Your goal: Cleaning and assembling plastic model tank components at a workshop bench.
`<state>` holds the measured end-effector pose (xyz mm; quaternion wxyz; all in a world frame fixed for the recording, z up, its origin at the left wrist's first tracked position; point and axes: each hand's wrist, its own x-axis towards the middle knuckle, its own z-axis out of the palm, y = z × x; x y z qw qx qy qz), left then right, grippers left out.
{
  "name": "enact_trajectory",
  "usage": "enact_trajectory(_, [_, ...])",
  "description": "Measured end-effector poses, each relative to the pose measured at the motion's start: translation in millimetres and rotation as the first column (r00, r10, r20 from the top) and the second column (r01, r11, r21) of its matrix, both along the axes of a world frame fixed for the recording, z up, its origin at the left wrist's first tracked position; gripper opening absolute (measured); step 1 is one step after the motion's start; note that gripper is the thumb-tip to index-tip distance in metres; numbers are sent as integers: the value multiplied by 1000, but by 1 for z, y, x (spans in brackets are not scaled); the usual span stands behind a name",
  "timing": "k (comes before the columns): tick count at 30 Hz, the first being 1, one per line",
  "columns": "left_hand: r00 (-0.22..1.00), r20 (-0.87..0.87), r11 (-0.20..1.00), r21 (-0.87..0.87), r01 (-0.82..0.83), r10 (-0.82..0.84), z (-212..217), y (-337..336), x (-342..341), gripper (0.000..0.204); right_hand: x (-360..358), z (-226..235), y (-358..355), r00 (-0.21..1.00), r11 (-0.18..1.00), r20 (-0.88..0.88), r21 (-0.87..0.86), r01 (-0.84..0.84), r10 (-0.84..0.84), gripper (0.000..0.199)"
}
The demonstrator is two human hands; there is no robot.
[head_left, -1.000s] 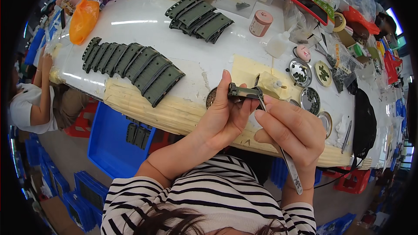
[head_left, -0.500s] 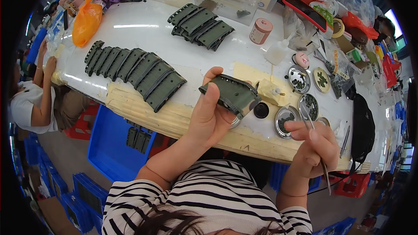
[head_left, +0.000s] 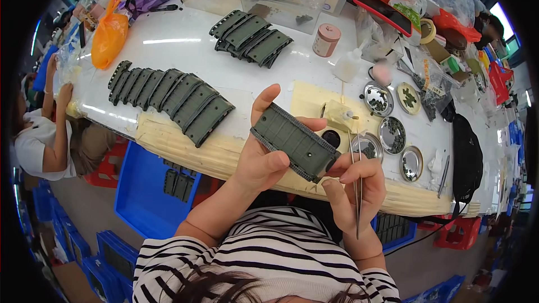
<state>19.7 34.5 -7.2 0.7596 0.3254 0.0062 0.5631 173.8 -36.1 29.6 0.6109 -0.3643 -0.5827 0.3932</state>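
Observation:
My left hand (head_left: 255,160) is closed around the edges of a dark green ribbed plastic panel (head_left: 292,140), its flat face turned up with small holes showing. At the panel's right end, the fingertips of my right hand (head_left: 362,182) meet or nearly meet its corner. Steel tweezers (head_left: 358,213) lie across those right fingers, their tips pointing away over the table. Whether a small part sits between the right fingertips cannot be made out.
Similar green panels (head_left: 174,98) stand in an overlapping row at left, with another group (head_left: 252,39) behind. Metal dishes (head_left: 391,134) of small green pieces, a yellowish block (head_left: 339,115) and a pink jar (head_left: 327,40) are at right. A blue bin (head_left: 149,191) sits below the table's left edge.
My right hand has moved left from the dishes to the panel's end, the tweezers swinging with it. The left hand has turned the panel so its flat face shows more.

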Motion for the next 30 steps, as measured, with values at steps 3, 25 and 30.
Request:
enact_trajectory(3, [997, -67, 999, 39, -21, 23, -1, -2, -1, 98, 2, 1, -1, 1000, 1000, 8, -16, -3, 3, 30])
enact_trajectory(25, [524, -739, 766, 16, 642, -423, 15, -34, -7, 40, 60, 37, -12, 934, 876, 249, -468, -115, 255, 9])
enact_trajectory(30, [636, -526, 819, -259, 512, -564, 23, -34, -12, 34, 103, 41, 13, 383, 897, 813, 367, 248, -438, 22])
